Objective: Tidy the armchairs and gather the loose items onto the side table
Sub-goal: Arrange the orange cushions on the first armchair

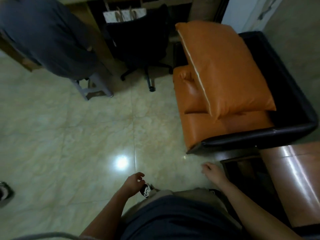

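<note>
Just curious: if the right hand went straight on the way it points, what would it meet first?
Likely the dark front corner of the armchair, just ahead of the right hand; depth is unclear, so it might pass over the floor.

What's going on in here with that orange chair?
A person stands facing an orange armchair. Their left hand and right hand hang in front of them, loosely curled and holding nothing. A big orange cushion lies tilted across the seat, not yet straightened. A glossy brown table top is just beside the chair, on the person's right. Someone else in grey is off to the left.
</note>
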Motion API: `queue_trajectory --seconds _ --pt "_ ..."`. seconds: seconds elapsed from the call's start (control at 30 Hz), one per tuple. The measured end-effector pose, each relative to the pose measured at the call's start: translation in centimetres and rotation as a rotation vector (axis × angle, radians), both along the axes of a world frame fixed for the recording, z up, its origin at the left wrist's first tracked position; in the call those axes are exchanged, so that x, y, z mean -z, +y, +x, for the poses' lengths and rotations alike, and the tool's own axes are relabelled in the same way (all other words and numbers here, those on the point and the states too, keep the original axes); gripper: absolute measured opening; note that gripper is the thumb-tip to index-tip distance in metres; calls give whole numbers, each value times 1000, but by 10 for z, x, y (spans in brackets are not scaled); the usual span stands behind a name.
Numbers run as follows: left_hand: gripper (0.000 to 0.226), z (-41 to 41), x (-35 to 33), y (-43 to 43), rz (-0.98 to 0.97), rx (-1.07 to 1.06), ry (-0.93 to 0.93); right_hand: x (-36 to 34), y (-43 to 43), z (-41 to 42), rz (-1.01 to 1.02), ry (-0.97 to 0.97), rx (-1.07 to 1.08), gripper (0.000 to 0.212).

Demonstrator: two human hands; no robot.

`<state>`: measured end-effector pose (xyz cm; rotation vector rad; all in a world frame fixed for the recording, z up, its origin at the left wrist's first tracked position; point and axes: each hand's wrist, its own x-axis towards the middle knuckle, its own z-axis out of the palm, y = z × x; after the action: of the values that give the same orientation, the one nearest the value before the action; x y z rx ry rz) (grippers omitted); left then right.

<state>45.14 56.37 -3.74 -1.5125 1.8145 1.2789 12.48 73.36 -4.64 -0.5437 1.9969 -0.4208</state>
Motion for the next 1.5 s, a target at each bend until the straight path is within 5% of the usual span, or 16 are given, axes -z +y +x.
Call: queue_trajectory --seconds 0.27,0.7,1.1,1.5 --pt "36 114 7 -60 -46 -242 -9 -32 -110 81 -116 32 -57 25" --pt "28 186 47 -88 176 -194 -218 -7 -242 69 -83 -23 -79 16" --pt "32 -28 1 -395 -115 -18 20 22 -363 -34 -5 -120 -4 10" --pt "30 -219 0 -520 -47 513 200 -4 -409 -93 -78 -101 353 31"
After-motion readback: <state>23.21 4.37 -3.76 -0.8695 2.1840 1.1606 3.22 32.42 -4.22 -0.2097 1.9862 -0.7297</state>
